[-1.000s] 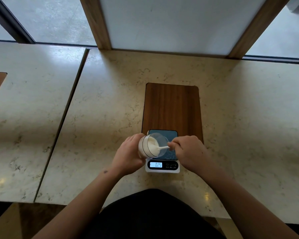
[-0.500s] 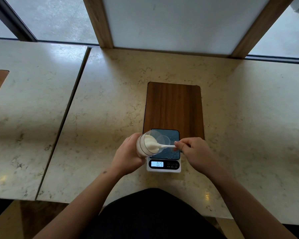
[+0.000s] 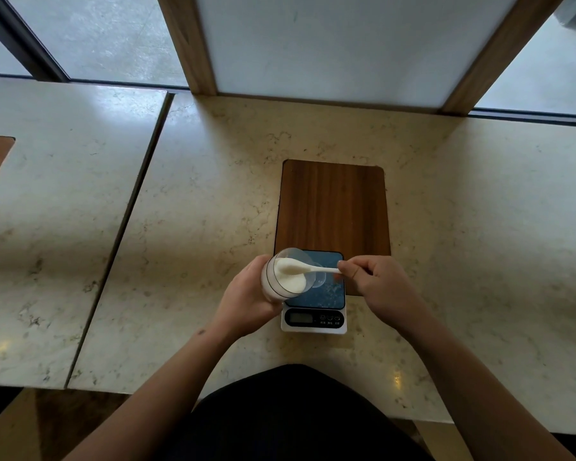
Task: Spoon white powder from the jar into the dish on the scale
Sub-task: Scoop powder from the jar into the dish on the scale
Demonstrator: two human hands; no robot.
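My left hand (image 3: 246, 299) grips a clear jar (image 3: 285, 274) of white powder, tilted with its mouth toward the right, over the left edge of the scale. My right hand (image 3: 376, 284) pinches the handle of a white spoon (image 3: 308, 268); its bowl lies inside the jar mouth on the powder. The small white scale (image 3: 315, 309) has a dark glossy platform and a dim display. A clear shallow dish (image 3: 320, 277) sits on the platform, mostly behind the jar; whether any powder lies in it I cannot tell.
The scale stands at the near end of a dark wooden inlay (image 3: 333, 207) set in the marble counter (image 3: 197, 211). A seam (image 3: 123, 224) divides this counter from another slab on the left. Windows and wooden posts line the far edge.
The spoon's bowl has gone further left into the jar mouth, and my right hand has drawn back slightly to the right. The scale display, lit before, now looks dim.
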